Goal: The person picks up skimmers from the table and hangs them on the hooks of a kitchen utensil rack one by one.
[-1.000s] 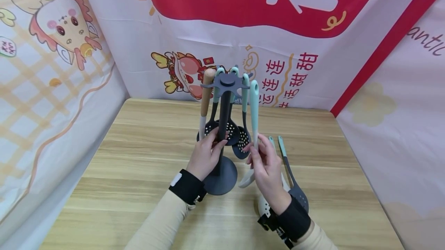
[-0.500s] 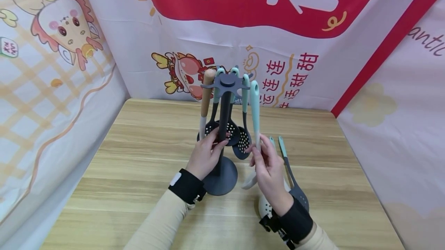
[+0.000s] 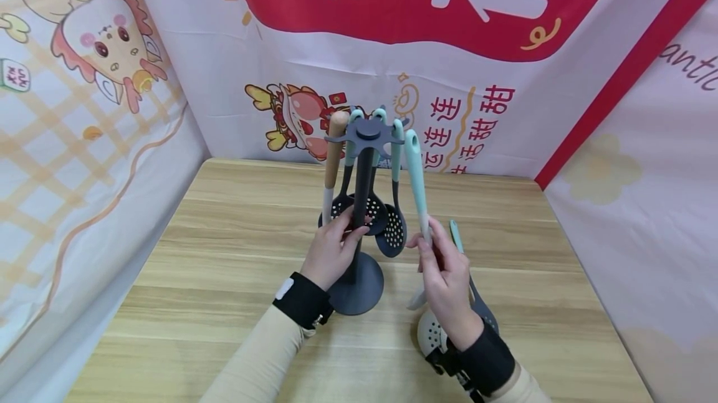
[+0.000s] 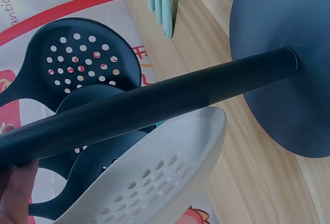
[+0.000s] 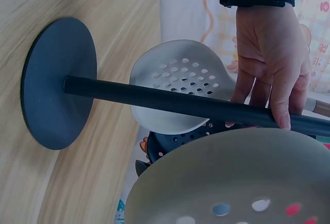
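Observation:
My left hand grips the upright pole of a dark utensil stand. In my right hand is a skimmer with a mint handle, pinched at its pale shaft and tilted just right of the stand. The skimmer's grey perforated head fills the front of the right wrist view. From the stand's top hang several dark perforated skimmers with mint handles. A white skimmer with a wood-coloured handle hangs at the stand's left. The left wrist view shows the pole crossing before these heads.
Right of the stand, a pale perforated utensil and a dark turner lie on the wooden table, partly under my right forearm. The stand's round base rests on the table. Printed cloth hangs behind.
My right hand has moved right with the mint-handled skimmer, widening its distance from the stand, and the handle leans more. My left hand stays on the pole.

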Available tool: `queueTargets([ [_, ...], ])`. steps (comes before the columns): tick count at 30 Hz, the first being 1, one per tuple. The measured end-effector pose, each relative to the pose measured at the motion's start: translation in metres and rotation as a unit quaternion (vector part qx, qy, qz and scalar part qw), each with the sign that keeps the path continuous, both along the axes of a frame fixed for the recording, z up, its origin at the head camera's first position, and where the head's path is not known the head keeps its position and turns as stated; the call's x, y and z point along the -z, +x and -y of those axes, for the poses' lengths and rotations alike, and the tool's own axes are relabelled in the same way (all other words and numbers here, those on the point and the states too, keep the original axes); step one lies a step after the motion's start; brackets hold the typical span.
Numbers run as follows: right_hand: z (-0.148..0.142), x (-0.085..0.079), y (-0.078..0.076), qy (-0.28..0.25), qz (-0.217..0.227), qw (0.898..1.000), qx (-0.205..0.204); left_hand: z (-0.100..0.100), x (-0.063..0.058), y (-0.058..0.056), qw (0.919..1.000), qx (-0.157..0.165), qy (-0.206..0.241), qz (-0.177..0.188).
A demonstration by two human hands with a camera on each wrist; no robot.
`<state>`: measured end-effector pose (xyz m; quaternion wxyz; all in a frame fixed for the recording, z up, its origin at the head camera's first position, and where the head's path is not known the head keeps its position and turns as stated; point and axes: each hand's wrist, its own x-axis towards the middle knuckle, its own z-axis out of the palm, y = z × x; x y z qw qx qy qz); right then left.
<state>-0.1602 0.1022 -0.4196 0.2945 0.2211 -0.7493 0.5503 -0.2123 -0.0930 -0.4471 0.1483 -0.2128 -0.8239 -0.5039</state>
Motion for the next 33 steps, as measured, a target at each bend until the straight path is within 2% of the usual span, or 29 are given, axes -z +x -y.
queueTargets([
  [6, -0.005, -0.002, 0.001, 0.007, 0.014, 1.000, 0.005, 0.000, 0.001, -0.001, 1.0000, 0.000, -0.001, -0.004],
  [20, -0.012, -0.004, 0.005, 0.012, -0.004, 1.000, 0.014, 0.000, 0.003, 0.001, 1.0000, -0.001, -0.001, 0.006],
  [33, -0.015, -0.013, 0.003, -0.005, -0.002, 1.000, -0.001, 0.001, 0.001, -0.002, 1.0000, 0.001, 0.001, 0.001],
])
